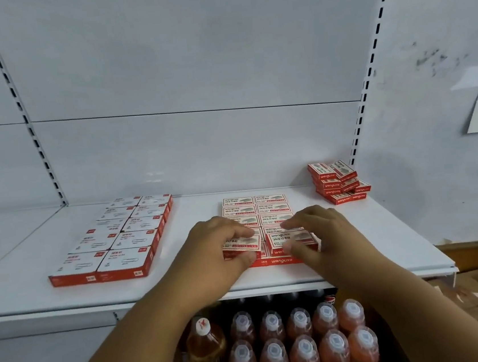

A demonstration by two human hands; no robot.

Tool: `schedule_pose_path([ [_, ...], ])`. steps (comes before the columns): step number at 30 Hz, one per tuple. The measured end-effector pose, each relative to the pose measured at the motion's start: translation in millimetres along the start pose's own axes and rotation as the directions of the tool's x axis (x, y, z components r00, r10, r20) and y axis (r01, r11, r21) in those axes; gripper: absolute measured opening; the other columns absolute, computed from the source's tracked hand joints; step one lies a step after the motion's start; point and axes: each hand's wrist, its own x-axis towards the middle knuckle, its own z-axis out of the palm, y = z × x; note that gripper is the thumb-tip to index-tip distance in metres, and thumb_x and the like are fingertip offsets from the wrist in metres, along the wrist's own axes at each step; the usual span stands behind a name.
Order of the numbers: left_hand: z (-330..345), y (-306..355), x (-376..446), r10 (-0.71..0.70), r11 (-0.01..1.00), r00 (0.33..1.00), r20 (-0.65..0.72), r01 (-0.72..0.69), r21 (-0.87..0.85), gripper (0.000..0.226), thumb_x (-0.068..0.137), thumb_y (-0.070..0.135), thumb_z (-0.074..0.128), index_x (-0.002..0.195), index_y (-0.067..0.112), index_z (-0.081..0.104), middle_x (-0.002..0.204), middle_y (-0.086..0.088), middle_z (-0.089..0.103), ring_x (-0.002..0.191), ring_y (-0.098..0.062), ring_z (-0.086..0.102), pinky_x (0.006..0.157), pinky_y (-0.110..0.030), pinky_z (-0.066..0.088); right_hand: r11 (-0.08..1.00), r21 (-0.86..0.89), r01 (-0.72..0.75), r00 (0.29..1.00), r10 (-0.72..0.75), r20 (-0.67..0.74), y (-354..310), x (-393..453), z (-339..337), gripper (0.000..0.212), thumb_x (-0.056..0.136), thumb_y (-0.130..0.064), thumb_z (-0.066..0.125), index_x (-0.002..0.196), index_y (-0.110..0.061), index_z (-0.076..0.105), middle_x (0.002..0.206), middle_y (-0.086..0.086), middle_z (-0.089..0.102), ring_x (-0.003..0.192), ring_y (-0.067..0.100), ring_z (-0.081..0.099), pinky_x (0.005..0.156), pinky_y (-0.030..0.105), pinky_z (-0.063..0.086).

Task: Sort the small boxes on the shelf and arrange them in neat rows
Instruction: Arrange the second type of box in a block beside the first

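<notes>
On the white shelf [184, 282], far left, a block of larger red-and-white boxes [113, 239] lay in two tidy columns running back to the wall panel. In the middle sat the grid of small staple boxes [254, 206], two columns wide. The person's left hand [218, 248] pinched a small box [241, 247] at the near end of the left column, thumb on its front edge and fingers on its top. Just beside it, the right hand [318, 234] pinched another small box [294, 241] the same way, on top of the right column. At the back right corner a loose pile of small boxes [339, 182] stood untidily stacked. Below the shelf stood rows of capped bottles [302, 343].
</notes>
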Motion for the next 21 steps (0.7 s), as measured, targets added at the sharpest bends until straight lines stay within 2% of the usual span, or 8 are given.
schedule_pose_path([
  [3,2,1,-3,0.035,0.996,0.999,-0.024,-0.033,0.083,0.032,0.085,0.034,0.071,0.114,0.044,0.064,0.118,0.026,0.051,0.112,0.001,0.04,0.096,-0.021,0.033,0.999,-0.03,0.036,0.999,-0.036,0.005,1,-2,1,0.028,0.082,-0.042,0.072,0.109,-0.038,0.067,0.113,-0.019,0.058,0.108,0.005,0.046,0.091,0.025,0.039],
  [9,8,3,0,0.094,0.988,0.995,-0.034,-0.089,0.13,0.033,0.086,0.033,0.071,0.118,0.039,0.065,0.12,0.02,0.055,0.112,-0.003,0.04,0.094,-0.02,0.029,0.998,-0.038,0.041,0.999,-0.042,-0.011,0,-2,3,0.029,0.082,-0.04,0.073,0.11,-0.036,0.069,0.109,-0.019,0.059,0.105,0.005,0.046,0.083,0.014,0.032],
  [16,12,2,-2,0.201,0.95,0.978,-0.055,-0.18,0.255,0.034,0.09,0.035,0.065,0.124,0.036,0.063,0.12,0.014,0.058,0.111,-0.008,0.04,0.094,-0.023,0.032,0.942,-0.278,0.186,0.981,-0.193,0.005,-9,-9,-1,0.032,0.087,-0.035,0.069,0.117,-0.023,0.07,0.11,-0.004,0.066,0.101,0.019,0.055,0.089,0.036,0.046],
  [21,11,1,-2,0.26,0.912,0.965,-0.041,-0.231,0.339,0.035,0.091,0.037,0.061,0.127,0.034,0.061,0.121,0.011,0.058,0.112,-0.012,0.041,0.095,-0.025,0.032,0.926,-0.32,0.2,0.977,-0.215,-0.009,-12,-13,0,0.029,0.089,-0.031,0.067,0.116,-0.019,0.07,0.11,0.001,0.067,0.1,0.026,0.057,0.087,0.044,0.049],
])
